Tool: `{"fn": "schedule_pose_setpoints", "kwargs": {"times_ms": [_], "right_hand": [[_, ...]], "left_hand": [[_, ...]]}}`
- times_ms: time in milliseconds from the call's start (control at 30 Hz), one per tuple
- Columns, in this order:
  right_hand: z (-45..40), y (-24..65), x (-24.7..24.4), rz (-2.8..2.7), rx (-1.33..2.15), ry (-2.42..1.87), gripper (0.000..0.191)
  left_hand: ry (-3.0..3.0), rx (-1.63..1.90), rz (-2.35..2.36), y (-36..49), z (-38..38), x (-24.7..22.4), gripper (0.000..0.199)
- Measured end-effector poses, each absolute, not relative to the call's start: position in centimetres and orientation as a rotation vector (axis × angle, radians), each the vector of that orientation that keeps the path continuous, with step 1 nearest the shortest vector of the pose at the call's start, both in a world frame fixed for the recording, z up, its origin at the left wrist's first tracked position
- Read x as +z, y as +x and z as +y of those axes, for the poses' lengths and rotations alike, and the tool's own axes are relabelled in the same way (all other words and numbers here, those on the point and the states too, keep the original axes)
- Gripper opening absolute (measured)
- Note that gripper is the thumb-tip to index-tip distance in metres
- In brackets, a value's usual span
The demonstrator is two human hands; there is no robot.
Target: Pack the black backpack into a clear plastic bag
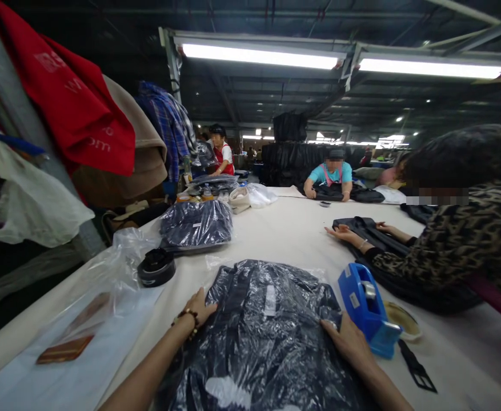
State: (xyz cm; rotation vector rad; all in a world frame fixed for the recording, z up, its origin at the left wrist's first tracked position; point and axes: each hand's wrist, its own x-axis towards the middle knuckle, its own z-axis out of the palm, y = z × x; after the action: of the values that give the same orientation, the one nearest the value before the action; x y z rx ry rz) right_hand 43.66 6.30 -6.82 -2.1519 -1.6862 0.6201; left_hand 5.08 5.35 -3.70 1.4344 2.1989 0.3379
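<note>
A large dark item in a clear plastic bag (271, 337) lies on the pale table in front of me, with a white label showing through near its top. My left hand (201, 308) rests at its left edge, a beaded bracelet on the wrist; how its fingers are placed is hard to make out. At the right edge, my right hand (344, 337) touches the plastic, its thumb on top and its other fingers partly hidden. Close beyond my right hand stands a blue tape dispenser (364, 299).
Another bagged dark item (196, 222), a black roll (156, 267) and a phone (65, 348) under clear plastic are at the left. A black buckle strap (417, 365) lies right. A co-worker (460, 228) handles dark goods nearby; another person (329, 174) works at the far end.
</note>
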Motion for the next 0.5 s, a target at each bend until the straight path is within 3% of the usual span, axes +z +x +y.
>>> {"fn": "schedule_pose_setpoints", "kwargs": {"times_ms": [67,167,300,500], "right_hand": [[6.7,44.1,-5.9,-1.502,0.783,-2.143,0.064],[6.7,44.0,-4.3,-1.261,1.11,-2.029,0.052],[6.0,43.0,-2.5,-1.033,1.445,-1.816,0.031],[7.2,42.3,1.1,-0.932,1.294,-1.605,0.034]], "left_hand": [[1.318,0.398,2.21,4.7,5.0,-3.0,0.072],[1.132,0.495,2.178,4.6,4.7,-2.6,0.075],[1.022,0.718,1.96,5.3,4.2,-2.5,0.048],[0.986,1.079,1.62,5.5,5.5,1.1,0.032]]}}
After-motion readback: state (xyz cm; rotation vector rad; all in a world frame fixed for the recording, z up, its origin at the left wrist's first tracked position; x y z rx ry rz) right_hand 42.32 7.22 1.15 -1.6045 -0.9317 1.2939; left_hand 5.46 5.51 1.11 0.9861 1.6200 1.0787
